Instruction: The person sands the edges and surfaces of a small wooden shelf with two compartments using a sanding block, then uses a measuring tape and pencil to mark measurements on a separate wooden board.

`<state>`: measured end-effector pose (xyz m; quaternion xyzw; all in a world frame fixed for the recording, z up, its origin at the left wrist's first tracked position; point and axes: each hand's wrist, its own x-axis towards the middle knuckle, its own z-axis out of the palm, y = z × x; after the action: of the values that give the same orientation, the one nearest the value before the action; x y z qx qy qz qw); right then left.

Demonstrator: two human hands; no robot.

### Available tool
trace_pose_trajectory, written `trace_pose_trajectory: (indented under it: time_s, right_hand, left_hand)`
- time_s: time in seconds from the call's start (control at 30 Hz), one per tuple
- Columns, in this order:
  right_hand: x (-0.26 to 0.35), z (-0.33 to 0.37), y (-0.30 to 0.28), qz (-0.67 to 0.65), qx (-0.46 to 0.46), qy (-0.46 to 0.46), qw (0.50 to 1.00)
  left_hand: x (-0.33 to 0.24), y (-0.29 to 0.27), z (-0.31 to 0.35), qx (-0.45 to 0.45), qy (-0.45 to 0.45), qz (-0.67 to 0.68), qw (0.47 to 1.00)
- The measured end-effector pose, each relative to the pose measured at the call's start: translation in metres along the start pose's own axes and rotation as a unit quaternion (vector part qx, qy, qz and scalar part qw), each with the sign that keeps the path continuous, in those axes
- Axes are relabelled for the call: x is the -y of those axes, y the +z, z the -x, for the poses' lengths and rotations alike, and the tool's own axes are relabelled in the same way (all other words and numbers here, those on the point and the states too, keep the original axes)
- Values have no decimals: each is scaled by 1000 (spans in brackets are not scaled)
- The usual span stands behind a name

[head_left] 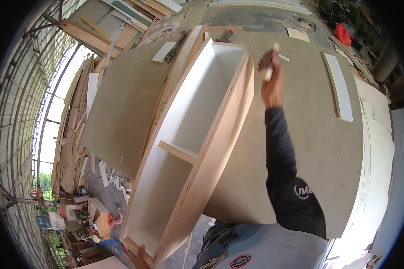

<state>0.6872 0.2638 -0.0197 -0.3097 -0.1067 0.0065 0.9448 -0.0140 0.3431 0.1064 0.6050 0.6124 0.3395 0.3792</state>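
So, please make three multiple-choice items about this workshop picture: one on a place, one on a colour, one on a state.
1. Where does the narrow white strip lie?
A. on the board's right side
B. inside the box
C. on the floor

2. What colour is the inside of the long wooden box?
A. black
B. white
C. green

3. What is the right hand doing?
A. resting flat
B. holding up a small pale piece
C. gripping the box's near end

Answers: 1 A, it lies on the bare board; 2 B, the inner panels are white; 3 B, the fingers close around it.
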Motion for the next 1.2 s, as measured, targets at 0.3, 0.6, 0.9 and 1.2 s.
trace_pose_trajectory:
  time_s: [0.3,0.6,0.9,1.2]
  right_hand:
    - [-22,-74,64,13,42,87,995]
    - [75,-54,-92,247,-100,-256,929]
    - [398,145,-325,372,-158,-508,761]
    - [560,368,-294,370,-362,-510,687]
  left_hand:
    - [-12,-2,-3,39,-56,124,990]
    - [13,-22,-13,17,-5,104,994]
    - [-68,7,-54,261,103,37,959]
    - [-107,136,-59,524,141,24,840]
